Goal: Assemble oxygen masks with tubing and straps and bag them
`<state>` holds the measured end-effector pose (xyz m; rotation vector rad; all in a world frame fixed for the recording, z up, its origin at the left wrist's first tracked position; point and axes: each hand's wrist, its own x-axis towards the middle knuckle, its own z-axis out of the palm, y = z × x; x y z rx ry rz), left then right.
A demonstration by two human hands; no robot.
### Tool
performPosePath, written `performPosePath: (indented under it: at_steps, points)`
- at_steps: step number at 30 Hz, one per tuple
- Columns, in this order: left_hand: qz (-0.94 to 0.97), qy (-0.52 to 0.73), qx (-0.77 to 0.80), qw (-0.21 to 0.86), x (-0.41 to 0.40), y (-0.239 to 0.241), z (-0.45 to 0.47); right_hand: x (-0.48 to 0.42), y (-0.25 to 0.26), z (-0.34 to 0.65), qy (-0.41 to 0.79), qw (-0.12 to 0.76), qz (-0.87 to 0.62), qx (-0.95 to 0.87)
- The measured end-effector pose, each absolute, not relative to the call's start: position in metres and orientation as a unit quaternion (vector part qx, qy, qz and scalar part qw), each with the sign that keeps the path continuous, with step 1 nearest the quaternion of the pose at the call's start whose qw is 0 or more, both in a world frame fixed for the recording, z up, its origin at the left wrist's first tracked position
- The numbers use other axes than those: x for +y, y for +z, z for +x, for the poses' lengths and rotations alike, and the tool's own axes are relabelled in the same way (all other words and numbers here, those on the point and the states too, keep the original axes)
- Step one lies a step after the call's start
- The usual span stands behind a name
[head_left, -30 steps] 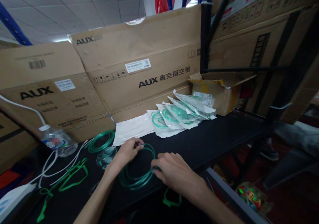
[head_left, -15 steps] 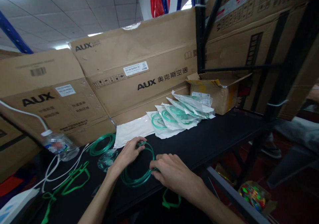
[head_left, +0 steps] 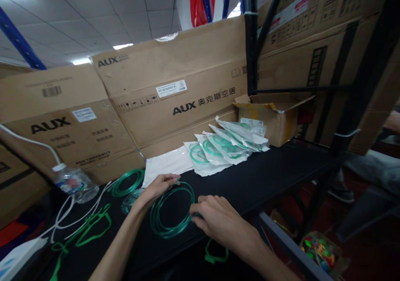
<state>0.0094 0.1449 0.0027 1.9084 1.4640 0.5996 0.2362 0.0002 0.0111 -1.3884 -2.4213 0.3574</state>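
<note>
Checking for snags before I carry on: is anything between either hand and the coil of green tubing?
Nothing visible: the left hand is at the green coil's far edge, and the right hand at its right side.

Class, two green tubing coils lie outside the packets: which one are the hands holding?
The front coil: the left hand grips its far edge, the right hand its right side. Neither touches the rear coil near the bottle.

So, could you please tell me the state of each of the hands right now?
Left hand: closed, holding the tube at its far side.
Right hand: closed, pinching the tube's right side.
</note>
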Motion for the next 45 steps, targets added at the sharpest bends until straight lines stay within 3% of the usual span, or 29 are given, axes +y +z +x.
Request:
performPosePath:
  at_steps: [9,24,31,45]
  points:
    - [0.796,0.267,0.517,0.166,0.128,0.006,0.021,0.002,0.011,0.242,0.135,0.180,-0.484,-0.845]
    - [0.885,0.206,0.369,0.196,0.096,-0.008,0.039,0.019,0.006,0.254,0.157,0.202,-0.492,-0.832]
    - [0.870,0.214,0.391,0.211,0.077,-0.007,0.037,0.023,-0.003,0.244,0.174,0.203,-0.521,-0.811]
    - [0.846,0.264,0.441,0.144,0.018,-0.017,0.051,0.041,0.007,0.272,0.309,0.295,-0.553,-0.715]
